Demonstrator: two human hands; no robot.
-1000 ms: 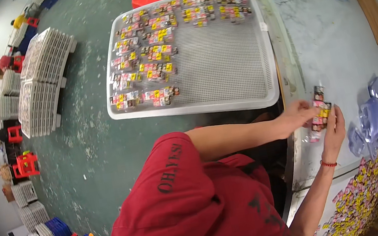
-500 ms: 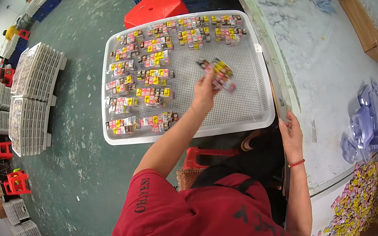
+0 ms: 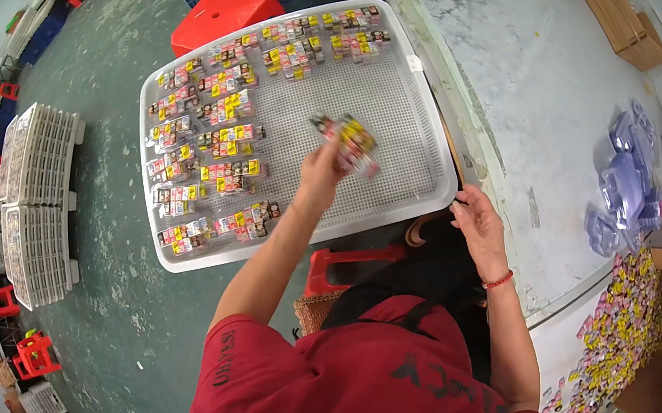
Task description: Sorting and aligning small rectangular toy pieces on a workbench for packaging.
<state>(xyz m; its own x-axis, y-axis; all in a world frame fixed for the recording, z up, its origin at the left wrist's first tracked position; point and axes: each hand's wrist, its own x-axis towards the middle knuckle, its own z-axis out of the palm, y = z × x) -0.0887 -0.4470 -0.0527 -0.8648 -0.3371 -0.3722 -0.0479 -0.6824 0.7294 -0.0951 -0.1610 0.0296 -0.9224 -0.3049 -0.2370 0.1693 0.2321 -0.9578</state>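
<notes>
My left hand (image 3: 321, 176) grips a clear pack (image 3: 349, 146) of small pink, yellow, black and white pieces, blurred by motion, above the bare mesh of a white plastic tray (image 3: 359, 193). Similar packs (image 3: 228, 142) lie in rows along the tray's left side and far edge. My right hand (image 3: 478, 218), with a red bead bracelet (image 3: 498, 280) at its wrist, holds nothing that I can see. Its fingers are slightly bent and apart, at the worktable's edge near the tray's near right corner.
A red stool (image 3: 225, 16) stands beyond the tray; another (image 3: 349, 264) is near my legs. The worktable (image 3: 550, 126) at right bears clear plastic shells (image 3: 626, 179), a cardboard box (image 3: 606, 7) and a heap of small coloured pieces (image 3: 619, 307). Stacked white trays (image 3: 40, 194) stand left.
The view has shifted, so the tray sits farther left in the picture. My left hand still holds the pack over the tray's bare part, and my right hand stays by the table edge.
</notes>
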